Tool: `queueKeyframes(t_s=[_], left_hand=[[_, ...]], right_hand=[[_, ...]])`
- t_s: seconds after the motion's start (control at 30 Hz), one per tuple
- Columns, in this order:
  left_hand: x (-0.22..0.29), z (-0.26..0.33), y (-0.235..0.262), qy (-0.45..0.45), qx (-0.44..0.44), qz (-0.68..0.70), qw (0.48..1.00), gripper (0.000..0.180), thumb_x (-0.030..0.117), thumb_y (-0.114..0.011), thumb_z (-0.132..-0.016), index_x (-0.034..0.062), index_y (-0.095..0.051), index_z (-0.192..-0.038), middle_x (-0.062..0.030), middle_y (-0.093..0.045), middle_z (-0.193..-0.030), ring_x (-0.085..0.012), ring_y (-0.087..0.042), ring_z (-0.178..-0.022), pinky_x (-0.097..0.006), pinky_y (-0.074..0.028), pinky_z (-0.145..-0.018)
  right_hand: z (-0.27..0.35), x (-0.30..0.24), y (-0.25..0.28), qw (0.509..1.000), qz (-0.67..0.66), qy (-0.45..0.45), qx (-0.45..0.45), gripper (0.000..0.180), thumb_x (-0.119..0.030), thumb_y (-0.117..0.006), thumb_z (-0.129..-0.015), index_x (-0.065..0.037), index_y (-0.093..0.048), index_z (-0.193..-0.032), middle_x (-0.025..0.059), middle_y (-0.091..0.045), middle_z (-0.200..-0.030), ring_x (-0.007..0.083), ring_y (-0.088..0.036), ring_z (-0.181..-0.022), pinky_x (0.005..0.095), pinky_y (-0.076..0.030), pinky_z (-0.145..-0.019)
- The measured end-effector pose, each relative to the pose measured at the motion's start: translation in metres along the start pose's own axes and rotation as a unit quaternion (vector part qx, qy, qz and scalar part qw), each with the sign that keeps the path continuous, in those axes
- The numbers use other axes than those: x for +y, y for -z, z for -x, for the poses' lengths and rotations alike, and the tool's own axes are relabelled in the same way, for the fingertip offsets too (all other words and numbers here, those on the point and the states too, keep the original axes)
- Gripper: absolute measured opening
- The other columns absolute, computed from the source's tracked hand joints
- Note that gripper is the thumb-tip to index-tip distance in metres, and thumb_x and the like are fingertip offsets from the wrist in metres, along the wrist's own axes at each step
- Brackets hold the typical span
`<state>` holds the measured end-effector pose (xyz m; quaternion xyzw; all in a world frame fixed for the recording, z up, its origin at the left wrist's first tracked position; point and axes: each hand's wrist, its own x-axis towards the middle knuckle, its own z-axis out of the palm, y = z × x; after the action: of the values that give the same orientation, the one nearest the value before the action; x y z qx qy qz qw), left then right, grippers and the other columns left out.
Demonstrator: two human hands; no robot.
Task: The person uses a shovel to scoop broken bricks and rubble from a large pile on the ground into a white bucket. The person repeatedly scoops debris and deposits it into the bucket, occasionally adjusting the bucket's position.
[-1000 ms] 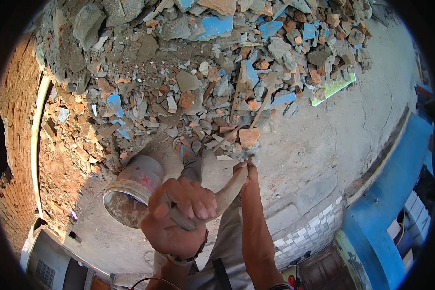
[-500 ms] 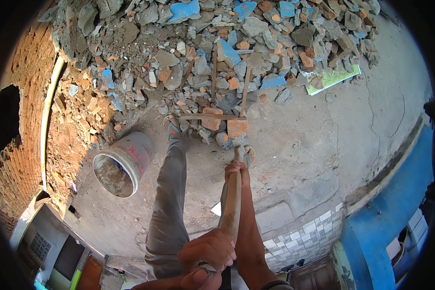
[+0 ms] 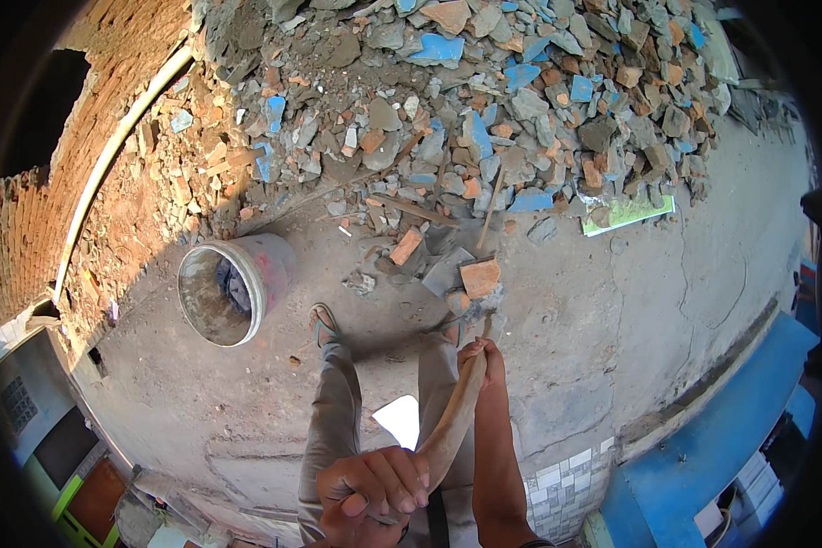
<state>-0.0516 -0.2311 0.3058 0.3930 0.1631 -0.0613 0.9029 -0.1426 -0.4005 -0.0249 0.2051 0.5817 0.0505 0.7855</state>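
My left hand [image 3: 370,493] is closed round the upper end of a long, pale wooden shovel handle [image 3: 455,416], low in the picture. Farther down the same shaft, my right hand [image 3: 484,360] grips it with the fingers wrapped round. The shaft points away from me toward loose rubble, where a flat grey shape, seemingly the blade [image 3: 449,271], lies among debris. An orange brick piece [image 3: 480,277] sits at its right, and another brick chunk [image 3: 405,247] lies on its left. Where shaft and blade join is partly hidden by debris.
A broad heap of broken concrete, brick and blue-painted pieces [image 3: 438,47] spreads ahead. To the left stands a tilted whitish bucket [image 3: 261,274] with something dark inside. Thin wooden strips [image 3: 415,211] and a green-white panel [image 3: 628,216] lie by the heap. My sandalled feet are close.
The shovel handle and both hands have shifted relative to the rubble, and my feet now stand farther back from the heap. Brick chunks and wooden strips near the blade have moved apart.
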Motion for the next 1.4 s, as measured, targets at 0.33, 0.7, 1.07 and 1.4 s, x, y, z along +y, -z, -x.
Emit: queueKeyframes(t_s=[0.33,0.7,1.07,1.4], left_hand=[[0.049,0.027,0.042,-0.032,0.085,0.034,0.995,0.024,0.029,-0.044,-0.093,0.0069,-0.043,-0.082,-0.0121,-0.051,-0.070,-0.0262,-0.052,-0.060,-0.043,-0.045,-0.061],[0.330,0.116,0.180,-0.396,0.186,-0.375,0.817,0.039,0.022,-0.065,-0.084,0.0096,-0.044,-0.114,-0.0111,-0.046,-0.102,-0.0256,-0.054,-0.074,-0.042,-0.046,-0.054],[0.447,0.156,0.349,-0.340,0.382,-0.350,0.785,0.057,0.037,-0.056,-0.072,0.0015,-0.041,-0.113,-0.0085,-0.042,-0.097,-0.0156,-0.043,-0.068,-0.029,-0.036,-0.057],[0.163,0.023,0.330,0.069,0.374,0.194,0.904,0.023,0.027,-0.068,-0.085,0.0102,-0.054,-0.089,-0.0021,-0.056,-0.083,-0.0201,-0.057,-0.080,-0.040,-0.046,-0.080]], right_hand=[[0.064,0.026,0.010,0.988,0.095,0.088,0.087,0.012,-0.009,-0.050,-0.088,-0.008,-0.047,-0.076,0.0019,-0.053,-0.063,0.0125,-0.053,-0.055,0.0268,-0.051,-0.055],[0.126,0.366,-0.017,0.966,0.232,0.022,0.111,0.011,-0.011,-0.052,-0.089,-0.009,-0.047,-0.080,0.0012,-0.049,-0.068,0.0121,-0.050,-0.061,0.0277,-0.049,-0.062],[0.108,0.532,-0.030,0.913,0.402,0.040,0.060,0.013,-0.013,-0.055,-0.087,-0.007,-0.050,-0.078,0.0054,-0.052,-0.072,0.0184,-0.052,-0.070,0.0332,-0.047,-0.076],[0.094,0.277,-0.053,0.876,0.350,0.316,0.104,0.015,-0.018,-0.053,-0.085,-0.009,-0.047,-0.075,0.0076,-0.050,-0.067,0.0238,-0.051,-0.067,0.0400,-0.047,-0.073]])
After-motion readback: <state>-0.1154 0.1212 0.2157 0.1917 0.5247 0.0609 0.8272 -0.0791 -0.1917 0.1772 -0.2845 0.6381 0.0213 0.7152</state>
